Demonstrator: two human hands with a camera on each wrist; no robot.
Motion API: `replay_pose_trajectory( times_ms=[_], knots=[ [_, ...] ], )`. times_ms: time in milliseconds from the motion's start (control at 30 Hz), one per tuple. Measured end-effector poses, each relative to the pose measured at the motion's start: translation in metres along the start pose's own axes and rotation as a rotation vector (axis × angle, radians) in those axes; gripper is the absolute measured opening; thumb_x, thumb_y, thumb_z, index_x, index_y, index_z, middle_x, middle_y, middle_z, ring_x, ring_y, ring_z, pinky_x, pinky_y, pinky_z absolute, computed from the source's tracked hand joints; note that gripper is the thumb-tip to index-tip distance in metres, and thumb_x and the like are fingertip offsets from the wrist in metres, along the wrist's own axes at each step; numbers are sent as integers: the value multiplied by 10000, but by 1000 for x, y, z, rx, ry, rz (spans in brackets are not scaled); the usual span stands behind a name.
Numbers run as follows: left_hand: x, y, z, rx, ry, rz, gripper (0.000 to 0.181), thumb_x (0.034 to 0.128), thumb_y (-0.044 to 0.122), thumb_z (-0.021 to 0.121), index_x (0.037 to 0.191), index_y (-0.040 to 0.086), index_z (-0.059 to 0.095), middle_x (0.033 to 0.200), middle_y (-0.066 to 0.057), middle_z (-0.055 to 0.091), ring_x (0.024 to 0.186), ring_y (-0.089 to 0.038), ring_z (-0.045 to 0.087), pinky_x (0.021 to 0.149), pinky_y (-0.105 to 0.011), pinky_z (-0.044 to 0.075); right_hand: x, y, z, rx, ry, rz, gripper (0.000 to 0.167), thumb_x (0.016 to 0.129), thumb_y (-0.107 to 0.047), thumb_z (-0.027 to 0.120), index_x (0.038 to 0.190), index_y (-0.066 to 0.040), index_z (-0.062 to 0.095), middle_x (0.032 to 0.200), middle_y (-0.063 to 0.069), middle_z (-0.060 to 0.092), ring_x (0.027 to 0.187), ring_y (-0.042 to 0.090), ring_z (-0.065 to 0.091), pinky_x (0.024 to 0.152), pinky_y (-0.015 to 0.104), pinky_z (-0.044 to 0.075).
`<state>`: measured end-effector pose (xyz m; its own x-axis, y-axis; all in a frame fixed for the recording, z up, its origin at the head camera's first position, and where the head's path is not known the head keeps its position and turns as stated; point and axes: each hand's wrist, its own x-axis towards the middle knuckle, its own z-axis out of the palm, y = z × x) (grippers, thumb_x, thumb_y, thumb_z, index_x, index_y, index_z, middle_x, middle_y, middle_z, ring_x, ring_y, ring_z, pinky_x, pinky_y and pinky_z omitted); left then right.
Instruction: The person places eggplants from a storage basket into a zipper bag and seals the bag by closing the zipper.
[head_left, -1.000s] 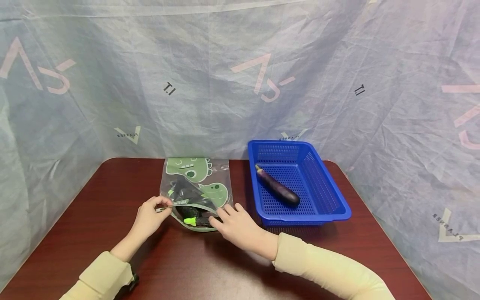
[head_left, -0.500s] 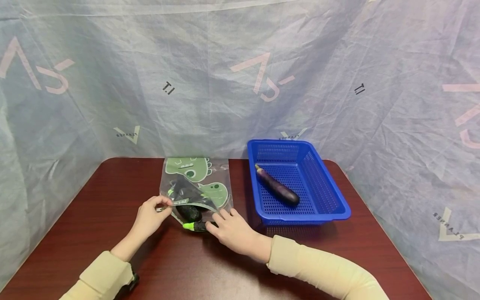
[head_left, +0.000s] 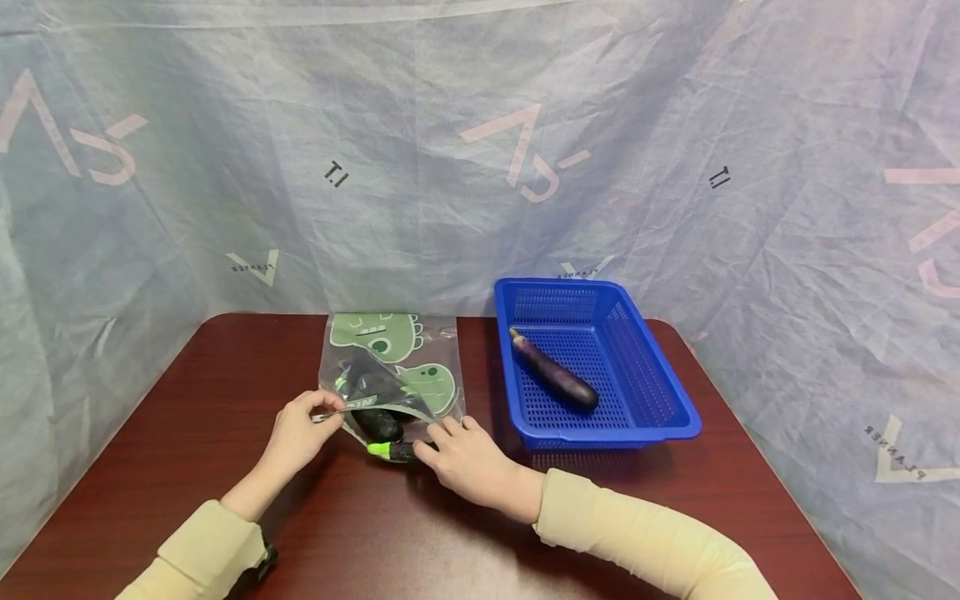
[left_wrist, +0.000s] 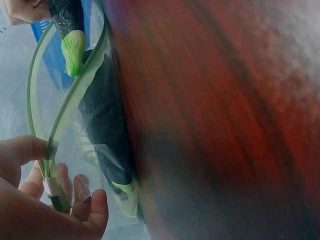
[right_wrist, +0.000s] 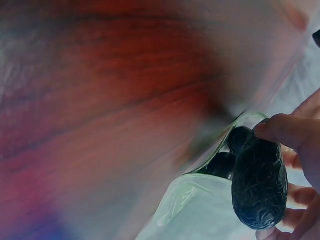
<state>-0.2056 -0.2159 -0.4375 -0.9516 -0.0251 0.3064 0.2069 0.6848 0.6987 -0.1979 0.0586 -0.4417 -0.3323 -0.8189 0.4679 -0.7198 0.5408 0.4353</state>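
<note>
My left hand [head_left: 302, 429] pinches one corner of the mouth of a clear zip bag [head_left: 427, 387] printed with green dinosaurs. Close by its fingers in the left wrist view is the bag's white slider [left_wrist: 50, 186]. My right hand [head_left: 474, 462] holds a dark zucchini-like vegetable [right_wrist: 260, 182], thumb on one side and fingers on the other, at the bag's mouth. Its skin looks film-wrapped, and its bright green tip [left_wrist: 74, 52] points left in the head view. Other dark vegetables [head_left: 378, 426] lie inside the bag, partly hidden by the plastic.
A blue perforated basket [head_left: 637, 435] stands right of the bag, with a long purple eggplant [head_left: 557, 375] in it. Both rest on the red-brown table [head_left: 360, 542]. A grey printed cloth [head_left: 420, 125] hangs behind and at both sides.
My right hand has shifted slightly left and toward me with the zucchini-like vegetable, and more of a dark vegetable shows in the bag's mouth. My left hand has stayed at the bag's corner.
</note>
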Motion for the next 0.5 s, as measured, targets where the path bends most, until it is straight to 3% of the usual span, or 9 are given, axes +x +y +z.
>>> replay_pose_trajectory(
  times_ms=[167, 500],
  knots=[
    [0, 0, 0, 1, 1, 0, 90, 782, 37, 675, 841, 104, 664, 891, -51, 631, 850, -239, 619, 757, -378, 475, -1, 1, -2, 31, -14, 25, 214, 743, -281, 655, 928, -206, 578, 839, -10, 545, 780, 184, 535, 565, 311, 350],
    [0, 1, 1, 3, 18, 16, 94, 769, 28, 682, 833, 94, 666, 875, -53, 636, 833, -239, 617, 756, -415, 484, -2, -4, 6, -7, -35, 29, 153, 762, -262, 631, 896, -196, 598, 837, -10, 546, 753, 181, 529, 571, 300, 359]
  ],
)
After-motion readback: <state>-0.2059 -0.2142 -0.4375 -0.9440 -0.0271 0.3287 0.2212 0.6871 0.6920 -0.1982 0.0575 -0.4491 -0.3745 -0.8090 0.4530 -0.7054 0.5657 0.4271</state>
